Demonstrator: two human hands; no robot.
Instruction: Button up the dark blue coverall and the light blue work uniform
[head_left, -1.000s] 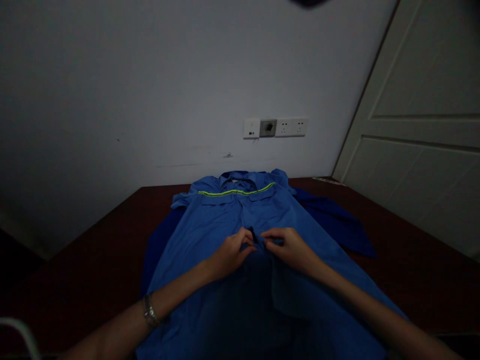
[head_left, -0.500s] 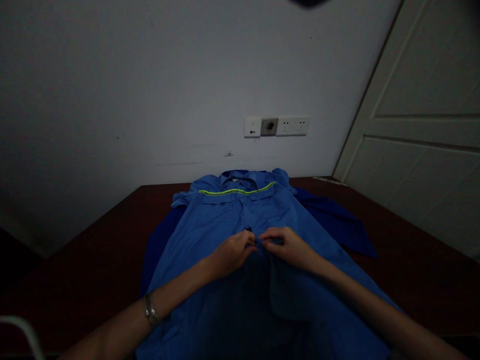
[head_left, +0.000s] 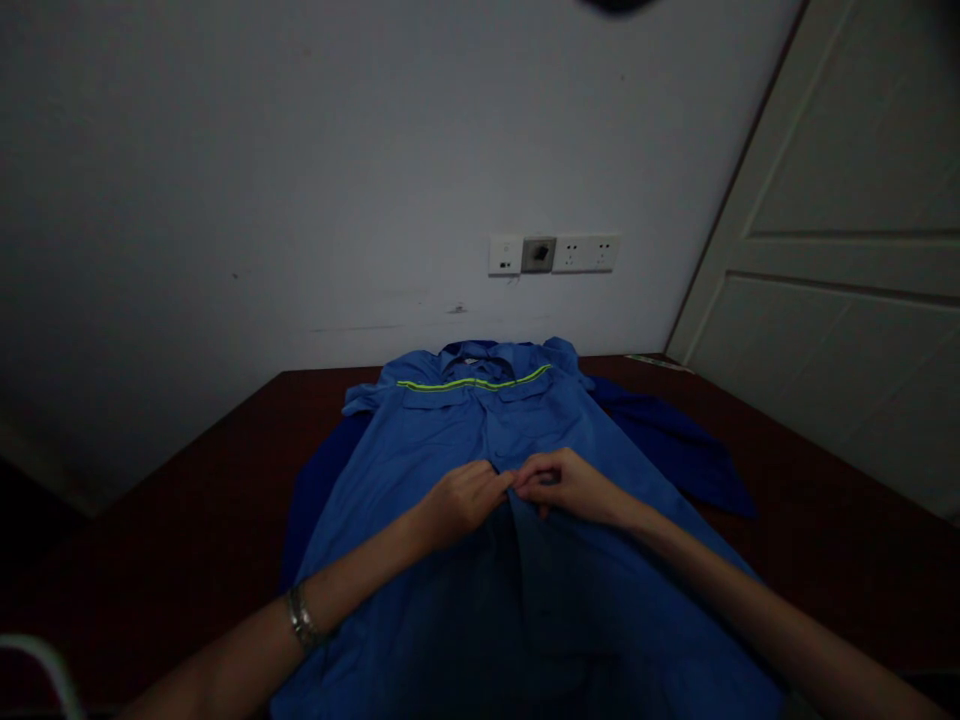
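Observation:
A blue work shirt (head_left: 427,440) lies spread face up, its collar toward the wall and a yellow-green stripe across the chest above two pocket flaps. Both hands meet at its front opening, around mid-length. My left hand (head_left: 469,500) is closed, with thumb and fingers pinching the placket edge. Fingertips touching the left ones, my right hand (head_left: 566,487) pinches the other front edge. Whether a button sits between the fingers is hidden. A bracelet (head_left: 301,617) circles the left wrist. Darker blue sleeves (head_left: 675,440) stick out from under the shirt on both sides.
The dark red tabletop (head_left: 225,480) runs back to a pale wall (head_left: 337,200). Sockets and a switch (head_left: 555,254) are set in that wall. A white panelled door (head_left: 847,250) stands at the right. A white curved thing (head_left: 45,655) shows at the lower left.
My hands have come together and their fingertips now touch. The front edge below them hangs straighter, where it was folded open before.

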